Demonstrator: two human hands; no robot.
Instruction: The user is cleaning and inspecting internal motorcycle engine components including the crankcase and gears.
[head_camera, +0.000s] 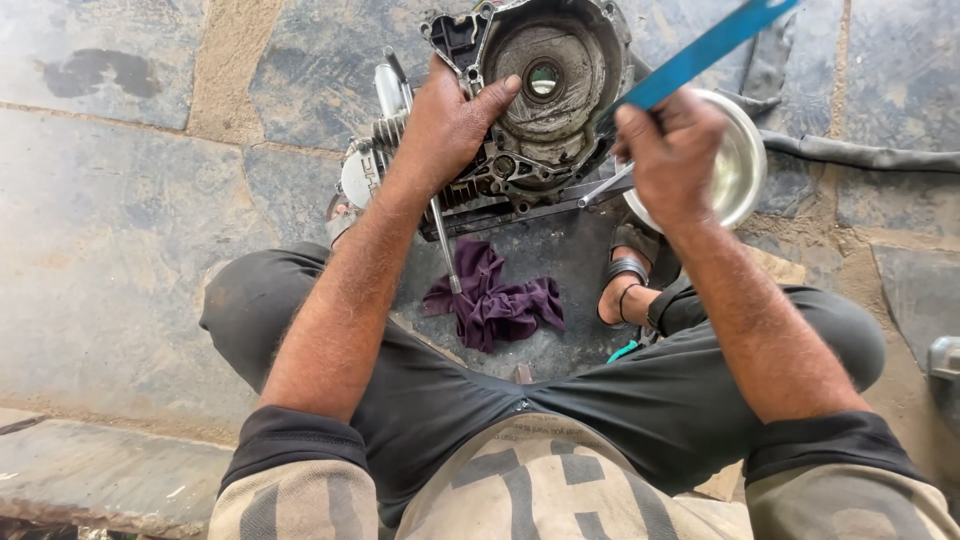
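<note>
Nearest the camera, the person squats with knees spread, in dark trousers and a pale printed shirt with dark cuffs, both forearms reaching forward over the stone floor (110, 250). Between the legs, below and nearer than both hands, lies a crumpled purple rag (495, 300), and a long metal rod tool (445, 245) runs from the rag up under the left wrist. A sandalled foot (625, 285) rests on the floor just under the right hand.

The left hand (445, 130) lies spread on the near left edge of the engine crankcase (545, 90); its palm presses the casing and its thumb stretches toward the round, greasy inner recess. It is not wrapped around anything, only braced flat against the metal. The crankcase stands on the floor directly ahead of both hands, open face toward the camera, with cooling fins (385, 130) showing at its left under the wrist.

The right hand (670, 150) is closed in a fist around a blue flat bar tool (705, 45), which slants up and away to the right from the grip; its lower end sits at the right rim of the casing. Just behind this hand stands a round steel bowl (740, 165), partly hidden by the knuckles. Beyond it a dark rubber tube (860, 155) lies across the stones
</note>
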